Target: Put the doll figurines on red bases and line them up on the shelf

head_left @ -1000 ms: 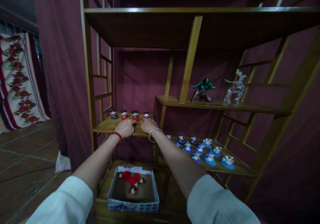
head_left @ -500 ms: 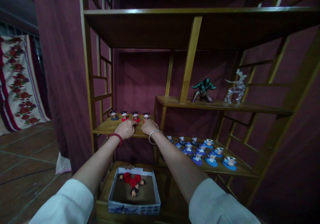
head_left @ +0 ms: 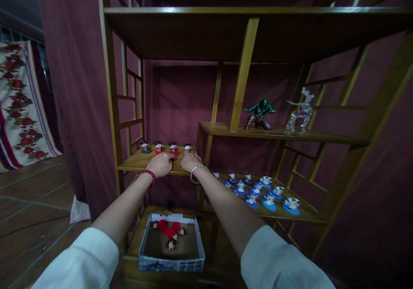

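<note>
The end figurine (head_left: 187, 147) is stood on the shelf (head_left: 135, 161), partly covered by the right hand (head_left: 191, 161); whether it is grasped cannot be told. By a sideways slip, the neighbouring figurine (head_left: 173, 147) at nine o'clock could be toppled. At eight, the left hand (head_left: 160, 164) is placed, its grip likewise unclear. The front edge (head_left: 130, 169) is met at six; open room is found at twelve.

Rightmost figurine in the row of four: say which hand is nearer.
Right. The right hand is directly in front of the rightmost figurine, partly hiding it; the left hand is farther left, near the next figurine.
</note>
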Motion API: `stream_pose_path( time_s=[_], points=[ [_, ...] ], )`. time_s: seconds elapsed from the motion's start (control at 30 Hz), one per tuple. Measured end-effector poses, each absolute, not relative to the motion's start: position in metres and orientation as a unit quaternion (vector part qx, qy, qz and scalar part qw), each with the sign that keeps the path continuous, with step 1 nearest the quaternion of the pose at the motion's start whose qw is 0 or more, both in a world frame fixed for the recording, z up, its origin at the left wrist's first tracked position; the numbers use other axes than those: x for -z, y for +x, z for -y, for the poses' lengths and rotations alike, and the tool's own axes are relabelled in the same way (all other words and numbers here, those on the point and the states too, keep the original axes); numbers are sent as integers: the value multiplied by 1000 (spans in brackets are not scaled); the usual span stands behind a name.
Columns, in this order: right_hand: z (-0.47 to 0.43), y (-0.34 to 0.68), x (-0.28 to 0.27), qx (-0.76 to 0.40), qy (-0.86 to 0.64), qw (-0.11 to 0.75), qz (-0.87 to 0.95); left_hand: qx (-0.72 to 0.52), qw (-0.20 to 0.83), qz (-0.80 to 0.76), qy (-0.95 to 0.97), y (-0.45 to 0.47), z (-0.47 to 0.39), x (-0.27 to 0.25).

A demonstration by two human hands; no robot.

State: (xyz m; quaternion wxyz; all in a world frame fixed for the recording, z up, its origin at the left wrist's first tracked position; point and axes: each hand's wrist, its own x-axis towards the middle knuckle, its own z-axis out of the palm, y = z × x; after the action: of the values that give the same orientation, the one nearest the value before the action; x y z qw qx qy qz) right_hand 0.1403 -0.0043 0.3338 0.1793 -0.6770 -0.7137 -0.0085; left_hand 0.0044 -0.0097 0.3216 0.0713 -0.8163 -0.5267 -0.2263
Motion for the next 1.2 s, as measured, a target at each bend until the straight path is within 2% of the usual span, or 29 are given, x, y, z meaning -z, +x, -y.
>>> stream_pose_path(
  time_s=[0.3, 0.7, 1.2],
  points=[
    [19, 138, -329, 36, -671, 165, 722, 217, 74, 538, -811, 5, 10, -322],
    [44, 137, -325, 63, -645, 195, 736, 221, 75, 530, -815, 6, 12, -322],
    [41, 136, -323, 46, -651, 210, 728, 226, 75, 528, -815, 5, 9, -320]
  ],
)
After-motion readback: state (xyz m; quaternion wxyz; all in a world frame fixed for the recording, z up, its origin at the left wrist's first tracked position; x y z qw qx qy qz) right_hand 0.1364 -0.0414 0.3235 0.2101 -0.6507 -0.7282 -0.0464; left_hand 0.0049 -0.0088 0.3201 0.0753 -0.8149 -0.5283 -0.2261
